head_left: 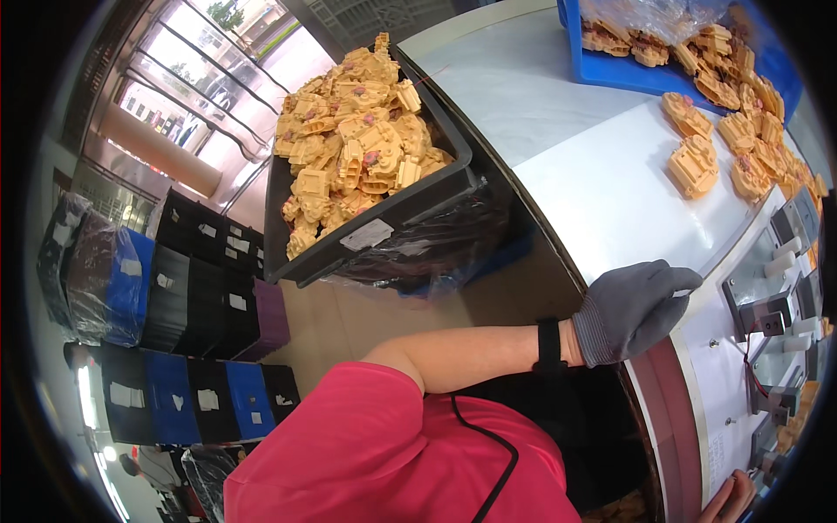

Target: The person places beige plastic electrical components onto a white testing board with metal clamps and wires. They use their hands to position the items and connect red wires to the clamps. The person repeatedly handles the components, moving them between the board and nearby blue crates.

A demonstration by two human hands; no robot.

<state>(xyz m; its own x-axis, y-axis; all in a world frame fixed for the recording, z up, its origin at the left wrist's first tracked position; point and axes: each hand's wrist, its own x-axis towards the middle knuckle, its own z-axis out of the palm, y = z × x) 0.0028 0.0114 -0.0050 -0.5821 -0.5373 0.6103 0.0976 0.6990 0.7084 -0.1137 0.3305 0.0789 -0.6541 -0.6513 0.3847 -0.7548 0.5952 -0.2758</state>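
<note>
A molded tan plastic part (694, 166) lies past the upper end of the clamp fixture (769, 321), nearer the gray-gloved left hand (641, 309), fingers curled beside that fixture, than the bare right hand (732, 500), either's hold impossible to tell.

Single wide head view — looking down from above, hands (641, 309) fairly near.
</note>
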